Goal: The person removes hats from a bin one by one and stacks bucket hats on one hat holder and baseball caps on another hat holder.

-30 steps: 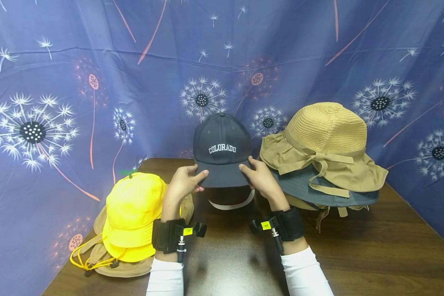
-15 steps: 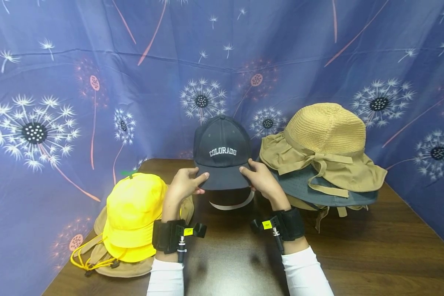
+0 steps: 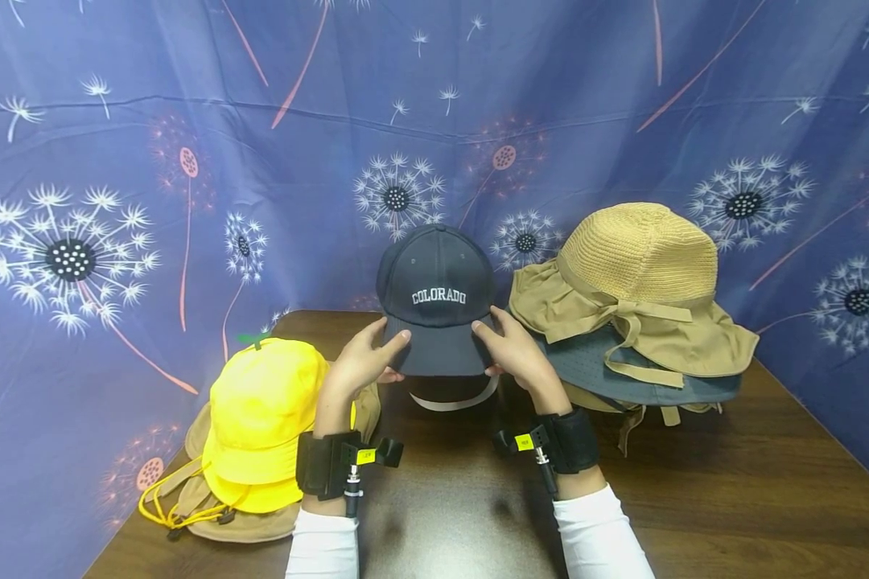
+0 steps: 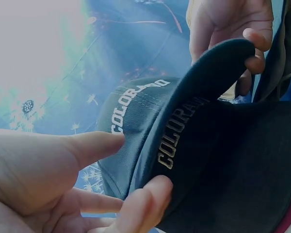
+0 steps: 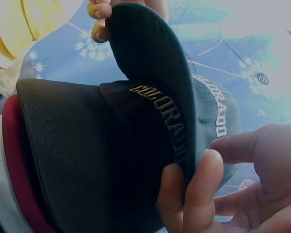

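Left hand [image 3: 362,358], right hand [image 3: 512,347] pinching cap [image 3: 434,285] brim edges. Likely light, crown soft, brim stiff: best grip.

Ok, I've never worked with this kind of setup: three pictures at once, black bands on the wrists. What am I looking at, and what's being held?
No machine here, just a person's two bare hands. The wide picture comes from a camera on the head; the two close-ups come from cameras strapped to each wrist, which are those black bands. The left hand and right hand each pinch one side of the brim of a dark cap lettered COLORADO. Under it sits another dark cap with the same lettering. On the brown table, a yellow hat lies on a tan one at the left, and a pile topped by a straw hat stands at the right.
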{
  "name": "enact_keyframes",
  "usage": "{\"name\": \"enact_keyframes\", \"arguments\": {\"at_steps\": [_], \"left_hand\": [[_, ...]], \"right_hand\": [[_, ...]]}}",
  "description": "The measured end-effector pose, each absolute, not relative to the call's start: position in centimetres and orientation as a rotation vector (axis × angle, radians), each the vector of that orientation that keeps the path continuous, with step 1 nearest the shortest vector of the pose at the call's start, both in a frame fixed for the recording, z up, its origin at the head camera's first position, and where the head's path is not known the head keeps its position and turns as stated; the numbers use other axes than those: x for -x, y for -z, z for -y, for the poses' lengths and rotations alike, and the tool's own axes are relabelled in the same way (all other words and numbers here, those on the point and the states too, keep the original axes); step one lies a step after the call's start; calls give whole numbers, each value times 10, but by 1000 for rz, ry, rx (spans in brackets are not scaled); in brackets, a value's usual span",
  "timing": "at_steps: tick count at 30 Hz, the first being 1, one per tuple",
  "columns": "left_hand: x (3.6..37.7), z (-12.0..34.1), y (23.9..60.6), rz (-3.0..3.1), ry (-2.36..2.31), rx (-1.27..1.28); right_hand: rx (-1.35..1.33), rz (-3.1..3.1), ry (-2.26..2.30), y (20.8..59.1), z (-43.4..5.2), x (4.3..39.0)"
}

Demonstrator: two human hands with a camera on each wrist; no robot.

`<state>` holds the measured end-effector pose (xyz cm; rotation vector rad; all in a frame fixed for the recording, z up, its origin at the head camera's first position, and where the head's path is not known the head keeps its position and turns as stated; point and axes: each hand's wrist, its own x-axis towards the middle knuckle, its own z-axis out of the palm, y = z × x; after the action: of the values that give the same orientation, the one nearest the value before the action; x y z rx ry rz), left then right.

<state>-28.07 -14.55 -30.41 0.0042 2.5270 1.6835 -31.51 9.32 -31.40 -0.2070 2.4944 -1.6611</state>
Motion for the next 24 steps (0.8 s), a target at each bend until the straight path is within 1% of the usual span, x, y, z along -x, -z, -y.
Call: {"name": "enact_keyframes", "arguments": {"at_steps": [24], "left_hand": [[282,149,305,-2481,-1640,12]], "right_hand": [[182,-2492,1669,314,-92,313]]}}
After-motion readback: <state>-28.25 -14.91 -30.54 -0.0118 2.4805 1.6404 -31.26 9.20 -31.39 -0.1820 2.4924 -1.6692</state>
